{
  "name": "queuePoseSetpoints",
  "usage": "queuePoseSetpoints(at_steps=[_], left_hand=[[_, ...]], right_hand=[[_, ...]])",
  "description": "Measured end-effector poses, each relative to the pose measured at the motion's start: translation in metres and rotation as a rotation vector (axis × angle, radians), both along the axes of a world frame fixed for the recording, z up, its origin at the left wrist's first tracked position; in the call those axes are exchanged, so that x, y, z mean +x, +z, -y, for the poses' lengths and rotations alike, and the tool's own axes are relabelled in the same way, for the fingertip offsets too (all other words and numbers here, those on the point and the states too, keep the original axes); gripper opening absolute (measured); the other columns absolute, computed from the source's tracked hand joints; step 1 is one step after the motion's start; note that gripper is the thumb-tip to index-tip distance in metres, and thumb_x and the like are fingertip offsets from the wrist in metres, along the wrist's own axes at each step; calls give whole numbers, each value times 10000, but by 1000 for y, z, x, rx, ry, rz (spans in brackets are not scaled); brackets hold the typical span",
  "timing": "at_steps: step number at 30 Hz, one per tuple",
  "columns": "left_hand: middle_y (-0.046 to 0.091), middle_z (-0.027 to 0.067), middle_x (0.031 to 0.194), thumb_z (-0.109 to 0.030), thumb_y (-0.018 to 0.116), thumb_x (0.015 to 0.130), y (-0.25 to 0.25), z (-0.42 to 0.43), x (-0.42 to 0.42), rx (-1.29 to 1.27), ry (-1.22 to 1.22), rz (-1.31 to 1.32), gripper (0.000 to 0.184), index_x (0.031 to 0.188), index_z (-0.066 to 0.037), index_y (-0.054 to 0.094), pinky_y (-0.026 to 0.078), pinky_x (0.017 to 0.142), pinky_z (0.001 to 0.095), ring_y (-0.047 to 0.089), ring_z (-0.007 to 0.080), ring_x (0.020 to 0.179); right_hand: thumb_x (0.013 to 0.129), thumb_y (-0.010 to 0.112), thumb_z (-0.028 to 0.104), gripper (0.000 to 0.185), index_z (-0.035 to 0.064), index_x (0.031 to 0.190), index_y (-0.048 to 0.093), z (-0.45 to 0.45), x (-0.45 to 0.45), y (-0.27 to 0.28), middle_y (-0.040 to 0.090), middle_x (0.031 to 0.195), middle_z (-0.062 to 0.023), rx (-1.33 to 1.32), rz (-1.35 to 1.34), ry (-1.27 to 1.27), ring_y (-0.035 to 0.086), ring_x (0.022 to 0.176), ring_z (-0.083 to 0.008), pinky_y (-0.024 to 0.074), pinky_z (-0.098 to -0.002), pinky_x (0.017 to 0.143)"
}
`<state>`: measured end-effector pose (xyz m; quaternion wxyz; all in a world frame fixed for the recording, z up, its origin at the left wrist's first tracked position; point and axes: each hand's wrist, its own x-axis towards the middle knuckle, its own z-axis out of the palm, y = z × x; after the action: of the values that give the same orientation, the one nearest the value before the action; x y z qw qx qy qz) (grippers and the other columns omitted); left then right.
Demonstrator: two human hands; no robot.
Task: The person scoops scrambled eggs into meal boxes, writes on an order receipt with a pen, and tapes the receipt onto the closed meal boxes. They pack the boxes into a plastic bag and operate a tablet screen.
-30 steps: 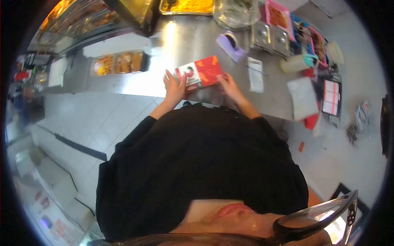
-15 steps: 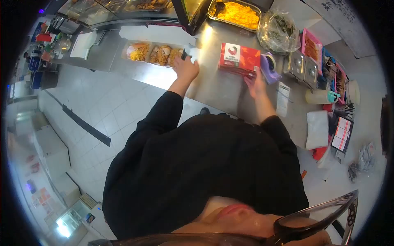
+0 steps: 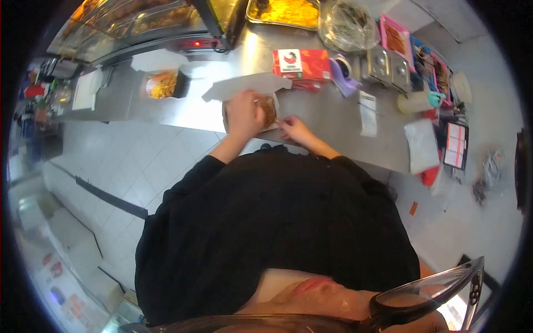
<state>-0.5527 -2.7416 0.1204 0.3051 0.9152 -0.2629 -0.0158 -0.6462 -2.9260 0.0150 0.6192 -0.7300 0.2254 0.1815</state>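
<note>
An open food box (image 3: pixel 247 84) with browned food (image 3: pixel 267 112) inside stands at the counter's front edge, its white lid raised at the back. My left hand (image 3: pixel 246 114) reaches over the box's left part, and its fingertips are hidden in or behind it. My right hand (image 3: pixel 295 129) is closed at the box's right front corner, pinching its edge. A closed red box (image 3: pixel 311 64) with a white label lies behind, to the right. Another open box (image 3: pixel 162 85) with yellow food stands to the left.
A purple tape dispenser (image 3: pixel 345 83) and a receipt (image 3: pixel 368 114) lie to the right on the steel counter (image 3: pixel 327 125). Behind are a tray of yellow food (image 3: pixel 286 12), a plastic bag (image 3: pixel 348 26) and metal containers (image 3: pixel 387 69). A glass display (image 3: pixel 139 25) borders the back left.
The red box was let go at the back. One open box has moved right and toward me, apart from the other. My right hand has moved from the red box to this open box.
</note>
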Motion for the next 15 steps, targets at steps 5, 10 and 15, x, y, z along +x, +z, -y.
queuePoseSetpoints(at_steps=[5, 10, 15], left_hand=[[595, 91, 1180, -193, 595, 847, 29, -7, 54, 319, 170, 126, 344, 1187, -141, 599, 308, 1024, 550, 516, 279, 1159], [662, 36, 1032, -244, 568, 913, 46, 2, 15, 304, -233, 168, 202, 1072, -164, 664, 310, 1009, 570, 594, 226, 1052], [587, 111, 1180, -337, 558, 934, -6, 0, -35, 173, -540, -219, 328, 1159, -104, 616, 307, 1022, 550, 508, 317, 1163]], right_hand=[[924, 591, 401, 468, -66, 949, 591, 8, 13, -24, 641, 758, -164, -210, -13, 18, 632, 512, -218, 522, -355, 525], [932, 566, 339, 395, -53, 906, 604, 28, -8, -19, 642, 713, -170, -212, 19, -171, 613, 490, -263, 503, -390, 519], [910, 603, 365, 393, -24, 962, 632, 69, -43, -9, 630, 895, -180, -682, 599, -710, 636, 792, -308, 501, -423, 723]])
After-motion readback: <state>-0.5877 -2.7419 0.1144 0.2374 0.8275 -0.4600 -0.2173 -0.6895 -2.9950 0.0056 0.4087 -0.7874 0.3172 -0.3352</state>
